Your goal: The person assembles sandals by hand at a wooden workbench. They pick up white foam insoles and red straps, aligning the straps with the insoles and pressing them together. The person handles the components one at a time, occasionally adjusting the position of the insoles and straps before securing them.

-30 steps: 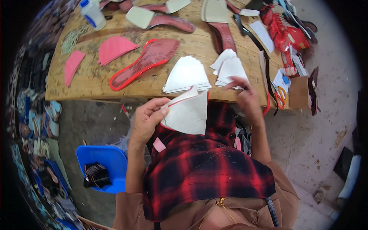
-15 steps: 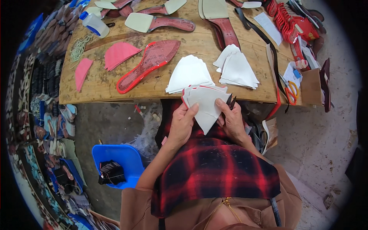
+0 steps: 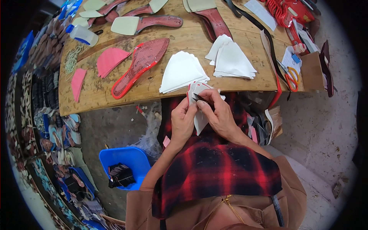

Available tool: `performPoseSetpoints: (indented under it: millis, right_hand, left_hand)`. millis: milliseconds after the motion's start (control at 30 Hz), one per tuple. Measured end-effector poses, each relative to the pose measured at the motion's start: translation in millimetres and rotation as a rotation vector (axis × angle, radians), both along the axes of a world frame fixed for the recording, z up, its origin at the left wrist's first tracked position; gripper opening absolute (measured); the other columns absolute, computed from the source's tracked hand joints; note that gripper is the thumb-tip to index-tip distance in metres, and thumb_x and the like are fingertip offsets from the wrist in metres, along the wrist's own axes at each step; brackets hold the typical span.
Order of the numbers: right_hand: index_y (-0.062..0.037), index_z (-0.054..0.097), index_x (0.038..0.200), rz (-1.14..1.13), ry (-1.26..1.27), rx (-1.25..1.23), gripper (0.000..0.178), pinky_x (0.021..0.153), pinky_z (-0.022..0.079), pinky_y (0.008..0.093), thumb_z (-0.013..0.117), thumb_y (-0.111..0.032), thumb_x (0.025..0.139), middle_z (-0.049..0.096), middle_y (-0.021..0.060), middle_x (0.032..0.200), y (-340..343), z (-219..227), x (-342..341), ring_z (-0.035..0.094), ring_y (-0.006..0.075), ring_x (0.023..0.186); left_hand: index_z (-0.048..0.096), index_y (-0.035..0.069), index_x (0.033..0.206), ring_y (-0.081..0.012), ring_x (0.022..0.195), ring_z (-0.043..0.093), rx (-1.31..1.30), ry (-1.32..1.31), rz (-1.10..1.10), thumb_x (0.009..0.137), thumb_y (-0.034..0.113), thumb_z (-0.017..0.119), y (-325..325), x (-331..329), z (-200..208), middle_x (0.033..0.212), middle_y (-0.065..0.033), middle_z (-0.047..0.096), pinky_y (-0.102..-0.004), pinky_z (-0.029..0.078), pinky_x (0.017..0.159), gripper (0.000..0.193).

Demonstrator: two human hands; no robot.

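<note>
A small stack of white, red-edged pieces (image 3: 201,119), tapering to a point at the bottom, hangs just off the table's front edge. My left hand (image 3: 182,122) is closed on its left side, thumb in front. Over the stack's upper part bends my right hand (image 3: 222,117), thumb and fingers pinching a small dark pointed tool (image 3: 197,97); its kind is mostly hidden. Beyond my hands lie one pile of white fan-shaped pieces (image 3: 184,73) and a second white pile (image 3: 234,61) to its right. A red-rimmed shoe insole (image 3: 142,63) and pink pieces (image 3: 112,61) lie farther left.
On the wooden table (image 3: 96,96) are more insoles (image 3: 149,23), a plastic bottle (image 3: 82,35), greenish string (image 3: 73,59), black straps (image 3: 270,46) and orange-handled scissors (image 3: 293,79). A blue bin (image 3: 126,153) stands on the floor at left, near shelves of shoe parts.
My right hand has moved left from the stack's right edge over its upper part, bringing the dark tool against it. The stack has turned and is partly covered. The view has shifted slightly.
</note>
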State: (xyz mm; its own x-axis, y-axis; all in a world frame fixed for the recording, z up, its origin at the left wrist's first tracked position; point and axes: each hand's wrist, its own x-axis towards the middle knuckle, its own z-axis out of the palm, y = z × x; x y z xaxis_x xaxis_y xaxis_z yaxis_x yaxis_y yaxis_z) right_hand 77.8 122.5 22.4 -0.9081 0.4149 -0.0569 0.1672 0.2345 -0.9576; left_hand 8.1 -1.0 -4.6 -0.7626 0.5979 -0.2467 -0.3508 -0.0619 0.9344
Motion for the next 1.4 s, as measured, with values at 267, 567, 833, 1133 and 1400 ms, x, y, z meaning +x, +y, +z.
performPoseSetpoints:
  millis: [267,567,833,1133,1400]
  right_hand:
    - [-0.0006,0.053,0.112,-0.101,0.184,-0.037,0.025,0.077,0.051,0.0353,0.062,-0.013,0.092,0.063,0.0161,0.098,-11,-7,6,0.065,0.0271,0.089]
    - [-0.0002,0.057,0.105,-0.058,0.115,0.104,0.016,0.074,0.050,0.0345,0.061,-0.011,0.092,0.062,0.0154,0.093,-6,-8,4,0.063,0.0296,0.083]
    - [-0.0028,0.055,0.104,-0.026,-0.032,-0.544,0.018,0.060,0.044,0.0273,0.050,-0.020,0.101,0.059,0.0042,0.083,1,-10,7,0.052,0.0115,0.066]
    - [0.0042,0.063,0.103,-0.066,0.040,-0.023,0.021,0.066,0.049,0.0331,0.062,-0.013,0.090,0.067,0.0156,0.087,-4,3,-3,0.063,0.0207,0.071]
    - [0.0039,0.061,0.093,-0.044,-0.117,-0.006,0.018,0.064,0.047,0.0329,0.060,-0.013,0.085,0.064,0.0156,0.078,-2,14,-5,0.061,0.0196,0.069]
  left_hand:
    - [0.064,-0.002,0.109,-0.0042,0.072,0.049,-0.089,0.220,0.108,0.097,0.011,0.053,1,10,13,0.076,-0.0014,0.060,-0.0240,0.043,0.062,0.021]
    - [0.064,-0.002,0.112,-0.0052,0.077,0.054,-0.279,0.540,0.041,0.097,0.011,0.056,-2,7,9,0.085,-0.0001,0.065,-0.0223,0.045,0.067,0.022]
    - [0.064,-0.001,0.113,-0.0111,0.077,0.064,-0.119,0.093,0.001,0.094,0.009,0.055,-7,11,2,0.086,-0.0110,0.070,-0.0312,0.050,0.066,0.023]
    - [0.060,0.001,0.125,-0.0289,0.085,0.070,-0.279,0.694,0.062,0.091,0.004,0.055,-8,2,8,0.099,-0.0192,0.069,-0.0365,0.054,0.075,0.035]
    - [0.061,-0.001,0.123,-0.0222,0.090,0.068,-0.307,0.719,-0.047,0.090,0.004,0.056,-16,-1,0,0.102,-0.0137,0.070,-0.0318,0.052,0.078,0.033]
